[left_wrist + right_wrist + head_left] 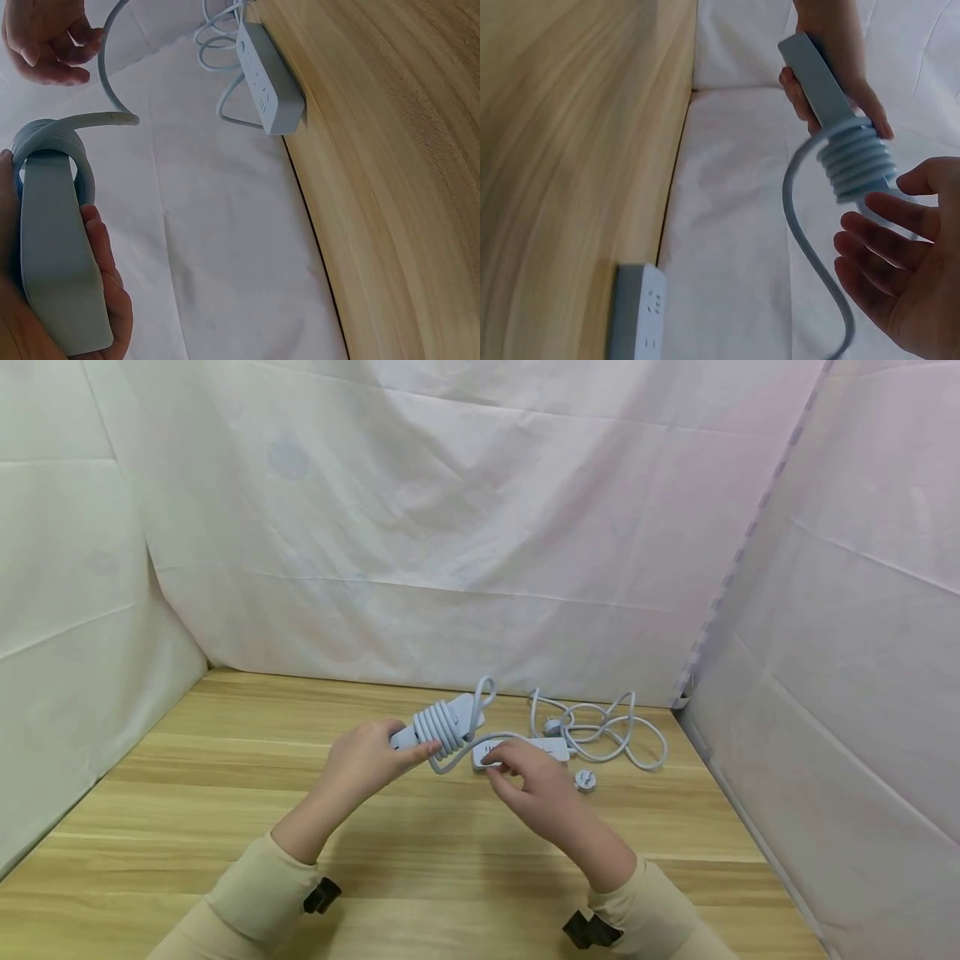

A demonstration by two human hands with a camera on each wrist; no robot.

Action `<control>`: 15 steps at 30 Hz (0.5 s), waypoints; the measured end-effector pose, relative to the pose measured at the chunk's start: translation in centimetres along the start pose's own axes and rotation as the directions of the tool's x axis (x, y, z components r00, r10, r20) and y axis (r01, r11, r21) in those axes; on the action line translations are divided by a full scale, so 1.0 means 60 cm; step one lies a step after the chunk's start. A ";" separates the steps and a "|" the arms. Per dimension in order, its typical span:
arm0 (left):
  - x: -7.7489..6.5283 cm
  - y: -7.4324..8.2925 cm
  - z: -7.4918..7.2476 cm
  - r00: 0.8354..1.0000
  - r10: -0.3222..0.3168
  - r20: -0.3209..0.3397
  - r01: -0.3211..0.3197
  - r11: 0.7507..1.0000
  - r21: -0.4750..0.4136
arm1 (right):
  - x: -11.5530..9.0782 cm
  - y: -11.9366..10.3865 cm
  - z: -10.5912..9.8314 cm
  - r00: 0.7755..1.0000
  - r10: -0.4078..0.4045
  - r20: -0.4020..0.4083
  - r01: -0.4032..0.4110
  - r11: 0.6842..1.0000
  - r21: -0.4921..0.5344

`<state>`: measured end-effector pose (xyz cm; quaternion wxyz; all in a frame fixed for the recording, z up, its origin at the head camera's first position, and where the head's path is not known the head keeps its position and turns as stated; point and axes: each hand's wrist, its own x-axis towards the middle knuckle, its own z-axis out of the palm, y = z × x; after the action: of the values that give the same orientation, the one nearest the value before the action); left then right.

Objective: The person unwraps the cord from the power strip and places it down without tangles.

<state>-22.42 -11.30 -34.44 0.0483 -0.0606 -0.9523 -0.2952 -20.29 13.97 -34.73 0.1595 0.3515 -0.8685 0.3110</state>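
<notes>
A white power strip (468,713) is gripped in my left hand (367,756), which holds it up at a slant over the table. Its grey-white cord (437,727) is wound round the strip's body in several close coils. A loop of cord stands up at the strip's far end, and a loose length runs off to the right. My right hand (907,255) hovers beside the coils, fingers loosely bent and apart, with nothing between them. In the head view it partly covers a second white power strip (551,747) lying on the table.
Behind and right of the second strip, its loose cord (652,760) lies in tangled loops. One plug (552,727) rests by that strip, and another plug (585,780) lies in front of it. White cloth (465,527) hangs round the wooden table (420,877) at the back and sides.
</notes>
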 end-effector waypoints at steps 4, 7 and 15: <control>-0.002 0.004 0.000 1.000 -0.003 0.000 0.003 1.000 -0.007 | 0.010 -0.010 0.021 0.999 0.010 0.049 -0.012 0.999 0.040; -0.005 0.008 -0.001 1.000 0.003 -0.006 -0.003 1.000 -0.011 | 0.016 -0.015 0.036 0.996 0.031 0.085 -0.037 0.997 0.062; -0.010 0.011 -0.001 0.999 0.037 -0.027 -0.037 0.999 -0.020 | 0.031 -0.028 0.063 0.979 0.101 0.179 -0.116 0.991 0.072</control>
<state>-21.74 -10.84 -34.09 0.0659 -0.0747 -0.9472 -0.3047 -20.65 9.63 -35.92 0.0508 0.3358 -0.8836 0.3224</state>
